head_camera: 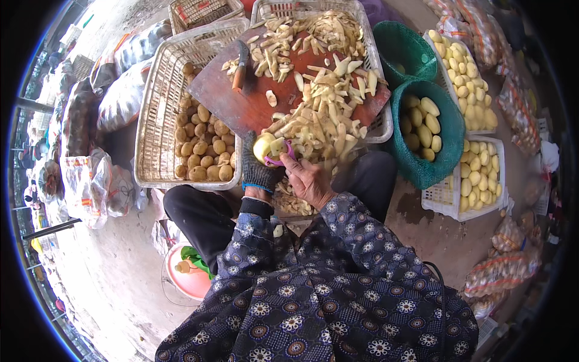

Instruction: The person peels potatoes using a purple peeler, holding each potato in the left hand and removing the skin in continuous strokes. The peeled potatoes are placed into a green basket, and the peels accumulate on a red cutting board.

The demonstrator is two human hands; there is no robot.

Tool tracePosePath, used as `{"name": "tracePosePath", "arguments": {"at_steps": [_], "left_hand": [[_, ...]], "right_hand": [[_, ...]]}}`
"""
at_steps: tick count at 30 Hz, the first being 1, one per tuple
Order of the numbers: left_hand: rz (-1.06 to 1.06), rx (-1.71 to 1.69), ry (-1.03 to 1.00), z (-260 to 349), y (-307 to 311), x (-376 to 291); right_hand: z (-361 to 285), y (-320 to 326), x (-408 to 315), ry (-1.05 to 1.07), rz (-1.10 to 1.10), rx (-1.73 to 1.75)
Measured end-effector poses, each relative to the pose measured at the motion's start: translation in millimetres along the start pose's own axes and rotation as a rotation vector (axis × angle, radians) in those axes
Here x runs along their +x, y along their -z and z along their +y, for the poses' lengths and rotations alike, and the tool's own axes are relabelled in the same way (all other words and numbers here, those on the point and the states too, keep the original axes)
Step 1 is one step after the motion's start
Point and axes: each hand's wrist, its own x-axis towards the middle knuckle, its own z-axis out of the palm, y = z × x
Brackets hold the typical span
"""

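My left hand [258,165], in a dark knit glove with a blue cuff, grips a pale peeled potato [263,148]. My bare right hand [307,178] holds a purple peeler [288,153] against the potato's right side, with a piece of peel over its blade. Beneath and beyond both hands lies a heap of potato peelings [332,106] on a reddish board [217,90]. A knife [240,68] with a wooden handle rests at the board's left part. More peelings [289,199] lie below, between my knees.
At the left stands a plastic crate [154,135] of unpeeled potatoes [206,145]. A green mesh bag [427,174] holding peeled potatoes [423,124] stands at the right. White crates [441,194] of peeled potatoes are beyond it. A pink round lid [190,280] is behind my left knee.
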Motion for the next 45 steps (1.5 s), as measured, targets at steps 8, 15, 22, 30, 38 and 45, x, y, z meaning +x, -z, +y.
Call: {"name": "tracePosePath", "arguments": {"at_steps": [8,15,22,30,38,45], "left_hand": [[0.286,0.254,-0.103,-1.9,-13.3,-2.6],[0.089,-0.028,0.2,13.6,-1.1,1.9],[0.198,-0.029,0.087,1.8,7.2,8.9],[0.121,0.038,-0.014,1.9,19.5,2.2],[0.167,0.075,0.015,3.6,1.8,-1.0],[0.282,0.104,0.1,2.4,-11.7,6.5]], "right_hand": [[6.8,23.1,-2.3,-0.031,-0.074,-0.055],[17.8,88.5,11.8,-0.182,-0.229,-0.236],[-6.3,1.4,2.2,-0.099,0.137,0.152],[-1.8,-8.0,5.3,0.024,0.052,0.036],[-4.7,5.9,-1.4,-0.008,-0.063,-0.056],[-8.9,25.4,3.7,-0.033,-0.061,-0.063]]}}
